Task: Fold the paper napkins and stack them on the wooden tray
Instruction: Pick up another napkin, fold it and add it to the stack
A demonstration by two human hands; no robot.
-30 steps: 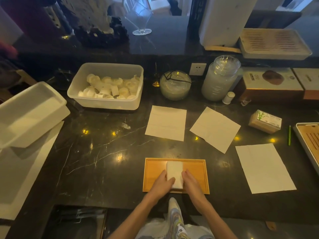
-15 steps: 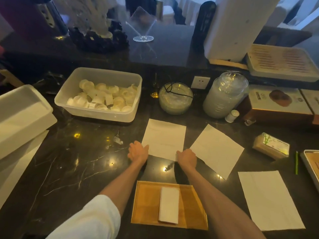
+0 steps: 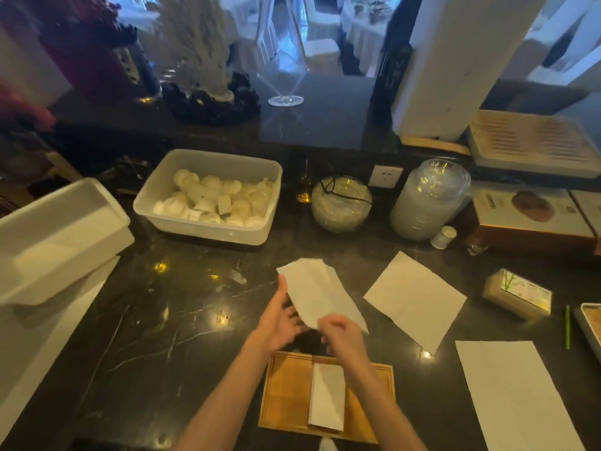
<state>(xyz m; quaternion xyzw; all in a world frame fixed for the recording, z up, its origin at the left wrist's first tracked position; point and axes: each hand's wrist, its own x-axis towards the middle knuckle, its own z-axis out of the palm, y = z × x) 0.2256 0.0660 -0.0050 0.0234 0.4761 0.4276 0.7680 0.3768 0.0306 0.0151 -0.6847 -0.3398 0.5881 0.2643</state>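
A white paper napkin (image 3: 317,292) is lifted off the dark counter, bent over on itself, above the far edge of the wooden tray (image 3: 286,392). My left hand (image 3: 281,320) holds its left edge and my right hand (image 3: 341,335) pinches its near corner. One folded napkin (image 3: 327,397) lies lengthwise in the middle of the tray, under my right forearm. Two more flat napkins lie to the right: an angled napkin (image 3: 414,299) and a nearer napkin (image 3: 514,397) at the right front.
A clear tub of white rolls (image 3: 211,195) stands behind, a white bin (image 3: 55,236) at left. A glass bowl (image 3: 341,203), a stack of clear lids (image 3: 429,200), boxes (image 3: 533,216), a small packet (image 3: 517,294) and another tray's corner (image 3: 590,323) line the right side.
Both hands left the folded napkin on the tray, reached to the flat napkin behind it, and have now lifted it off the counter and bent it over.
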